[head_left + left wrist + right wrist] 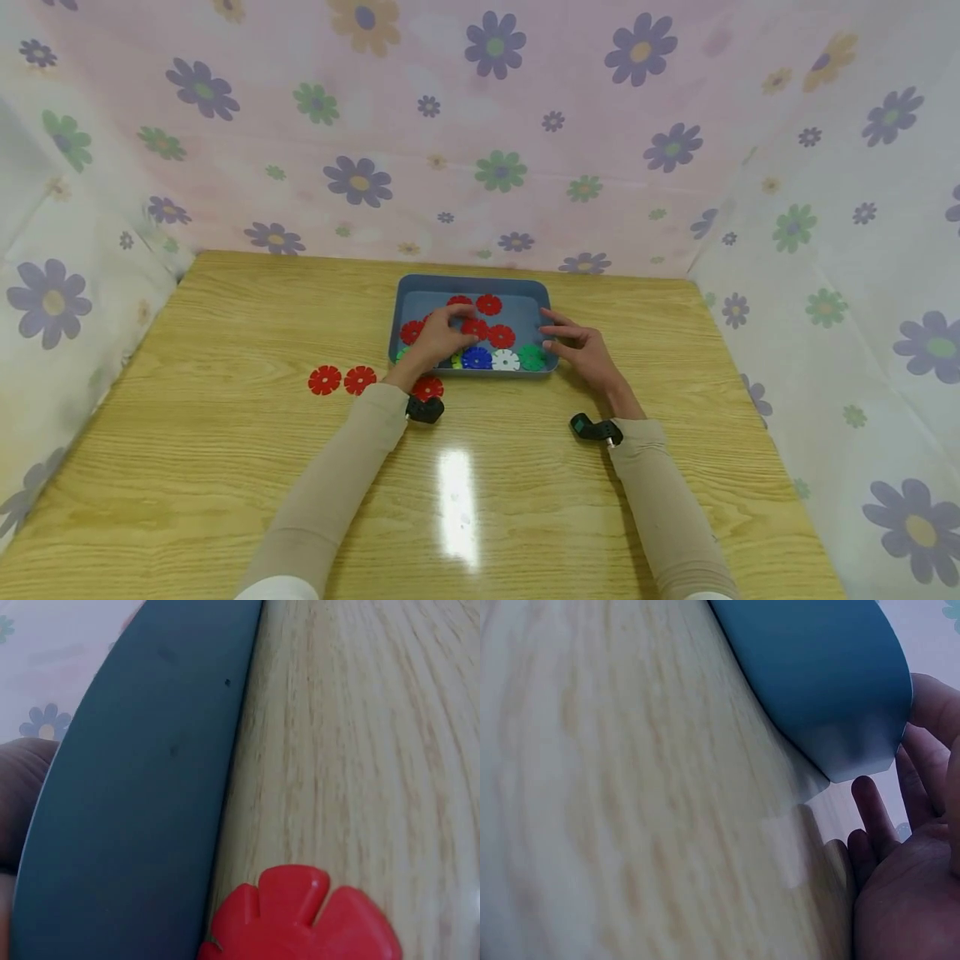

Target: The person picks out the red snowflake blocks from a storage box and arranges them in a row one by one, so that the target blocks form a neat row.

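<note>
A shallow blue-grey tray (480, 282) holds several flat, flower-shaped notched discs. Red ones include a disc (489, 305) at the back and a disc (501, 337) further forward; a blue disc (477, 359), a white disc (506, 360) and a green disc (532, 358) line the front. My left hand (435, 340) reaches over the tray's front wall, thumb and fingers apart around another red disc (476, 330); no firm grip shows. With fingers extended, my right hand (588, 354) is at the tray's right wall, fingertips by the rim. In the right wrist view, the tray's outer wall (832, 675) stands beside those fingers.
Left of the tray, two red discs (325, 380) lie in a row on the wooden table (525, 492). Another red disc (427, 388) lies in front of the tray, near my left wrist. Flower-patterned cloth (450, 133) surrounds the table at the back and sides.
</note>
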A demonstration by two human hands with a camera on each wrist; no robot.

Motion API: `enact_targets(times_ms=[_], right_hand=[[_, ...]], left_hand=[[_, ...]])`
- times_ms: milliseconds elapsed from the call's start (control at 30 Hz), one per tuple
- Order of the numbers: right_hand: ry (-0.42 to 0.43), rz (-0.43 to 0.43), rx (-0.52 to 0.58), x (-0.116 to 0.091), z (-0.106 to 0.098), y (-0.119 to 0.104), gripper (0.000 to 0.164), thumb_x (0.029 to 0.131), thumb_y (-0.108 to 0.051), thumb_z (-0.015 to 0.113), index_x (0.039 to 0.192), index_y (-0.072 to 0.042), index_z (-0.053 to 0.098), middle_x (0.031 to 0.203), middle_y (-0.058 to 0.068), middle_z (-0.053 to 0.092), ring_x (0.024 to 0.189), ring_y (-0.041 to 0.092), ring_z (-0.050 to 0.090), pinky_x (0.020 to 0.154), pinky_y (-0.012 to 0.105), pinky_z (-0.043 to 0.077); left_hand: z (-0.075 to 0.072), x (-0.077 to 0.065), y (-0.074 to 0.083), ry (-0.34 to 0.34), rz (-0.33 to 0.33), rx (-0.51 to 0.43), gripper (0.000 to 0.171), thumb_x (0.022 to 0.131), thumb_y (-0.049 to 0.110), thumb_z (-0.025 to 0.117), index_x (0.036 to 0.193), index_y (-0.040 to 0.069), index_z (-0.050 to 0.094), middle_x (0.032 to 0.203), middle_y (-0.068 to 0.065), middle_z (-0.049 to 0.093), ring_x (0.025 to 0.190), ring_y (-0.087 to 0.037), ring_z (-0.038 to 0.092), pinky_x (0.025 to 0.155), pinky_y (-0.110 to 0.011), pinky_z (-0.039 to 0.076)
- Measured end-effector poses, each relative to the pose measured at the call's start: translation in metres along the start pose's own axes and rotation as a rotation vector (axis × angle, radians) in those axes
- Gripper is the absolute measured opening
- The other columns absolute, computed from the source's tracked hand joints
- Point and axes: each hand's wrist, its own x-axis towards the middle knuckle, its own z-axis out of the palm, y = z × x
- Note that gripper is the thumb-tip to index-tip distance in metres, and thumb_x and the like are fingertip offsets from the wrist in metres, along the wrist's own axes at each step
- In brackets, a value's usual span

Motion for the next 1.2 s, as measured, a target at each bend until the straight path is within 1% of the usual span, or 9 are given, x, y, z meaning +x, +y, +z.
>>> enact_targets(times_ms=[167,233,433,600,733,800,967,1067,1200], right_hand=[[0.007,0.004,-0.002,-0.0002,0.0013,-0.0006,0.036,0.096,0.003,0.066,0.126,0.021,0.059,0.158,0.02,0.041,0.149,0.022,0.039,0.103,0.019,0.048],[0.007,0.005,0.0,-0.0005,0.0016,-0.0007,0.036,0.096,0.003,0.066,0.126,0.022,0.058,0.158,0.021,0.041,0.149,0.022,0.039,0.103,0.019,0.048],[0.011,0.01,0.001,-0.0013,0.0016,-0.0011,0.036,0.096,0.003,0.066,0.126,0.022,0.058,0.159,0.021,0.041,0.15,0.026,0.035,0.104,0.019,0.047],[0.012,0.009,0.0,-0.0013,0.0025,-0.0024,0.037,0.096,0.003,0.065,0.126,0.023,0.057,0.159,0.021,0.041,0.151,0.025,0.034,0.105,0.019,0.046],[0.012,0.005,0.004,-0.0012,0.0022,-0.0026,0.038,0.096,0.003,0.066,0.126,0.023,0.057,0.158,0.019,0.042,0.151,0.024,0.034,0.106,0.018,0.045],[0.01,0.003,0.005,-0.0011,0.002,-0.0024,0.038,0.096,0.003,0.066,0.126,0.023,0.056,0.158,0.018,0.042,0.151,0.024,0.034,0.107,0.018,0.044],[0.007,0.003,0.004,-0.0012,0.0024,-0.0027,0.037,0.096,0.003,0.065,0.126,0.023,0.057,0.158,0.018,0.042,0.151,0.023,0.033,0.107,0.018,0.044],[0.005,0.002,0.004,-0.0013,0.0026,-0.0029,0.037,0.096,0.004,0.065,0.126,0.023,0.056,0.159,0.02,0.041,0.151,0.023,0.033,0.106,0.019,0.045],[0.009,0.003,0.0,-0.0009,0.003,-0.0032,0.037,0.096,0.003,0.066,0.126,0.023,0.057,0.159,0.021,0.041,0.15,0.022,0.035,0.106,0.018,0.045]], left_hand=[[0.0013,0.0,-0.0014,0.022,0.002,0.01,0.045,0.091,0.003,0.075,0.134,0.002,0.063,0.131,-0.016,0.064,0.079,-0.02,0.057,0.079,-0.03,0.053],[0.0017,0.0001,-0.002,0.025,0.009,0.015,0.042,0.09,0.003,0.076,0.131,0.001,0.065,0.128,-0.016,0.064,0.077,-0.018,0.059,0.077,-0.028,0.052],[0.0034,0.0014,-0.0008,0.039,0.007,0.047,0.039,0.089,0.002,0.077,0.127,0.0,0.068,0.124,-0.016,0.067,0.089,-0.024,0.065,0.081,-0.032,0.055],[0.0045,0.0,0.0031,0.036,0.014,0.108,0.037,0.089,0.001,0.077,0.125,-0.002,0.07,0.123,-0.018,0.068,0.081,-0.022,0.064,0.077,-0.03,0.054],[0.005,0.0005,0.0028,0.024,0.043,0.146,0.037,0.09,0.001,0.076,0.125,-0.004,0.069,0.124,-0.019,0.069,0.096,-0.029,0.067,0.085,-0.036,0.056],[0.005,0.0007,0.0022,0.016,0.056,0.159,0.036,0.09,0.001,0.075,0.126,-0.005,0.069,0.124,-0.02,0.069,0.099,-0.031,0.067,0.086,-0.038,0.056],[0.005,0.0002,0.0011,0.005,0.075,0.162,0.03,0.092,-0.001,0.072,0.121,-0.005,0.07,0.118,-0.02,0.07,0.099,-0.03,0.065,0.086,-0.037,0.055],[0.0045,-0.0007,0.0012,0.0,0.072,0.151,0.026,0.092,-0.001,0.071,0.119,-0.004,0.071,0.113,-0.019,0.07,0.097,-0.028,0.065,0.085,-0.036,0.055],[0.0031,-0.0018,0.0012,-0.012,0.043,0.128,0.028,0.095,0.004,0.07,0.122,-0.003,0.069,0.114,-0.019,0.067,0.101,-0.03,0.064,0.087,-0.039,0.055]])
